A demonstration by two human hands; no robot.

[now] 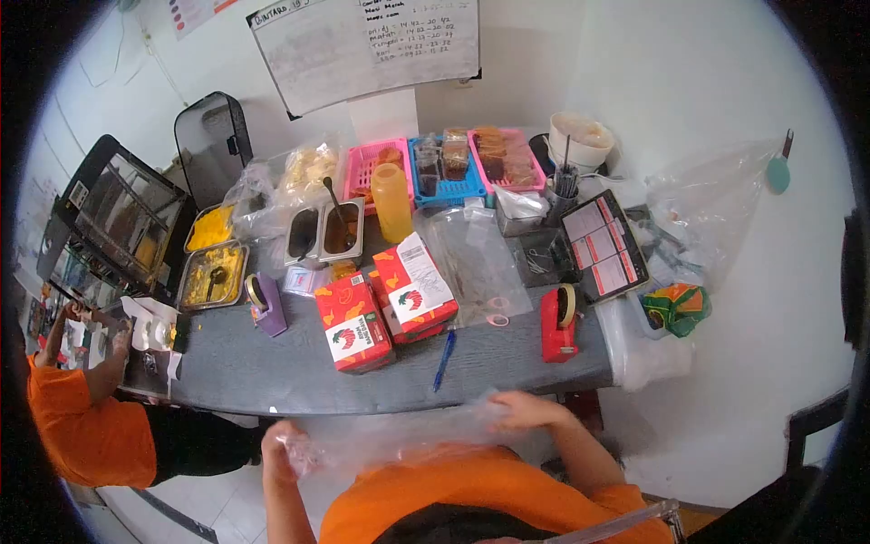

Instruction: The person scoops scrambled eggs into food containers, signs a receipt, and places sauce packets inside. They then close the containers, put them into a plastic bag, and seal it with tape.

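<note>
A clear plastic bag (pixel 390 437) is stretched between my two hands, just in front of the table's near edge. My left hand (pixel 283 450) is closed on its bunched left end. The other end is gripped by my right hand (pixel 521 411), whose fingers are partly blurred. Beyond the bag, two red printed food boxes, a nearer one (pixel 355 326) and a farther one (pixel 413 286), stand side by side on the table. A blue pen (pixel 444 361) lies to their right.
A red tape dispenser (pixel 560 331) and a tablet (pixel 604 247) stand at the right. Purple tape dispenser (pixel 268 313), sauce containers (pixel 342 231) and a yellow bottle (pixel 391 204) are further left. A co-worker in orange (pixel 91 417) works over an open box.
</note>
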